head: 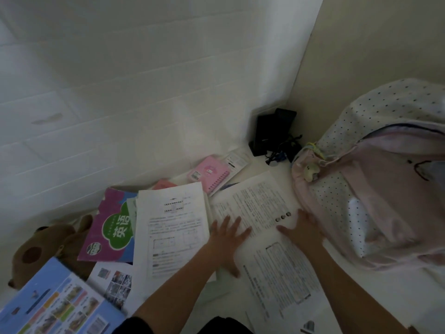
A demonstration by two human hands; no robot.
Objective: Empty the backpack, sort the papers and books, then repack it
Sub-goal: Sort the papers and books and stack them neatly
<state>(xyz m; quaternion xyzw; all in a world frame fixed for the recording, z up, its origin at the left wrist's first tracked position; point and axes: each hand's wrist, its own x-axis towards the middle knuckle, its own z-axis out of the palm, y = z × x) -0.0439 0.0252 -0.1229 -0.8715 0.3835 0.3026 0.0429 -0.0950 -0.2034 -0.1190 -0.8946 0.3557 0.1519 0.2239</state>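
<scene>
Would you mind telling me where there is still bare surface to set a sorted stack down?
Bare patches: below the backpack at lower right, and between the two forearms. It is crowded from the purple textbook to the large printed sheet.

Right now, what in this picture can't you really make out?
- Pink dotted fabric backpack: inside hidden by its flap; right side cut off.
- Brown plush toy: partly under the blue picture book.
- White printed sheets: text blurred.
- Black devices in corner: too dark.

Backpack [375,189] cut by right edge; paper print [262,208] too blurred to read.
</scene>
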